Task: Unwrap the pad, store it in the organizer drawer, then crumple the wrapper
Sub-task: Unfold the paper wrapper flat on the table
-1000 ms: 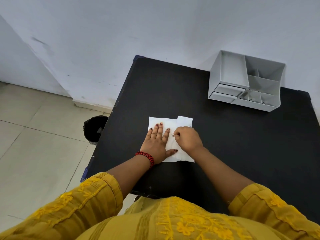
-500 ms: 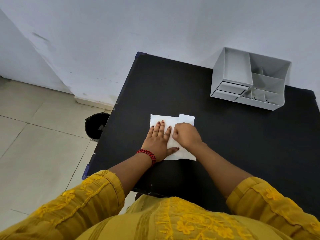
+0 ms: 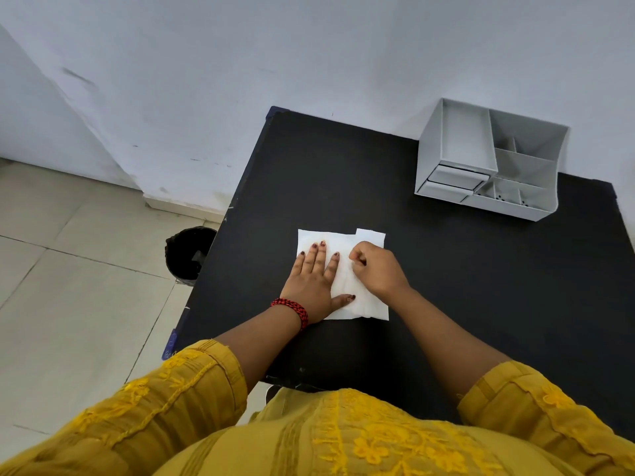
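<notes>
A white wrapped pad (image 3: 371, 305) lies flat on the black table (image 3: 464, 286), with a small flap of wrapper (image 3: 372, 235) sticking out at its far right corner. My left hand (image 3: 314, 280) presses flat on the pad's left half, fingers spread. My right hand (image 3: 376, 271) rests on the right half with its fingertips pinched at the wrapper near the pad's middle. A grey organizer (image 3: 488, 159) stands at the table's far right, with two small drawers (image 3: 453, 182) at its front left, both closed.
A black waste bin (image 3: 187, 252) stands on the tiled floor left of the table. A white wall runs behind the table. The table's left edge is close to my left forearm.
My right hand's fingers have shifted slightly toward the far edge of the pad. My left hand stays pressed in place. The view has tilted a little.
</notes>
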